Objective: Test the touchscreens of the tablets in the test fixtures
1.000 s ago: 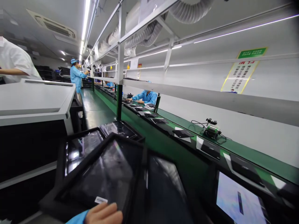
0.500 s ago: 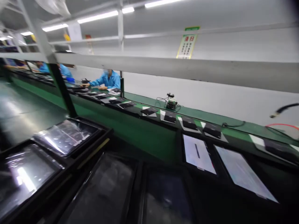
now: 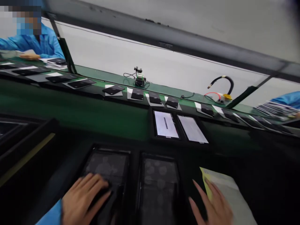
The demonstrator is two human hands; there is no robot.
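Note:
My left hand point(image 3: 84, 198), in a blue sleeve, reaches over a dark tablet-like screen point(image 3: 109, 168) in a black tray. Its fingers are stretched out, with the thumb apart; I cannot tell whether they touch the glass. To the right of it lies a second dark screen point(image 3: 159, 178) with round smudges. My right hand point(image 3: 211, 204) is beside that screen, fingers spread, some of them over the yellow edge of a pale paper sheet point(image 3: 232, 190). No grip on the sheet shows.
Beyond the dark screens stand two lit white screens point(image 3: 166, 125). A belt point(image 3: 98, 93) carries several black tablets on white sheets. A person in blue point(image 3: 47, 42) sits at far left; a blue sleeve point(image 3: 288, 99) shows at far right. A metal beam point(image 3: 140, 29) crosses above.
The view has swung right and down. Both my hands have come into the frame over the near trays, and the pale paper sheet now shows at right.

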